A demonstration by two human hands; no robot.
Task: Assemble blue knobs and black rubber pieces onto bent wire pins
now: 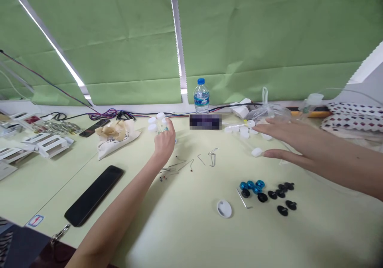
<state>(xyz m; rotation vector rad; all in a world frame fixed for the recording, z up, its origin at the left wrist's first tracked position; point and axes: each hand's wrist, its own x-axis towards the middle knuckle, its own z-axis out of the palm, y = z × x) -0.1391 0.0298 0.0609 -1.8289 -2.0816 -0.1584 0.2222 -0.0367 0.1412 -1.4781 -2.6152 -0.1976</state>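
Observation:
My left hand [164,142] reaches forward over the pale table, fingers curled round a small clear vial with a white cap [164,123]. Two more white-capped vials [153,124] stand just beside it. My right hand [281,140] stretches out flat to the right, fingers spread and holding nothing. Its thumb nearly touches a white cap [256,152]. Several white caps [243,131] and a clear plastic bag [267,111] lie just beyond its fingertips.
A black phone [94,194] lies near left. Bent metal wires [191,162] sit mid-table. Blue knobs [251,186], black knobs [281,198], a hex key [243,199] and a white lid [224,208] lie near right. A water bottle [201,96] and a cloth bag [115,136] stand behind.

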